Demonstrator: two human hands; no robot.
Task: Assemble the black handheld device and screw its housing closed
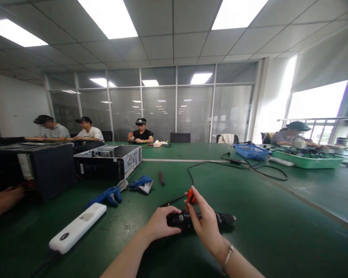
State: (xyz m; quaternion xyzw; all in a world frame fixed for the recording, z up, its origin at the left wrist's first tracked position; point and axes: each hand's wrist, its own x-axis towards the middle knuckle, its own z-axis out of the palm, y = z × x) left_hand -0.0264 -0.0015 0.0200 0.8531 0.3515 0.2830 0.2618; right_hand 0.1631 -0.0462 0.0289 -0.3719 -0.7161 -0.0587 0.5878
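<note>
A black corded tool that looks like an electric screwdriver [224,219] lies across the green table in front of me, its metal tip pointing right. My left hand [161,224] is closed round its left end, thumb on top. Above the tool's middle, my right hand [205,222] pinches a small orange-and-black piece [190,197], whose exact kind I cannot make out. The right palm hides part of the tool's body. A black cable [178,199] runs behind my hands.
A white power strip [78,227], blue gloves [111,195] and a brown stick [161,177] lie left of my hands. Open computer cases [104,164] stand beyond. A co-worker's hand [5,200] reaches in at left. Blue [251,151] and green baskets [307,160] stand far right; people sit around.
</note>
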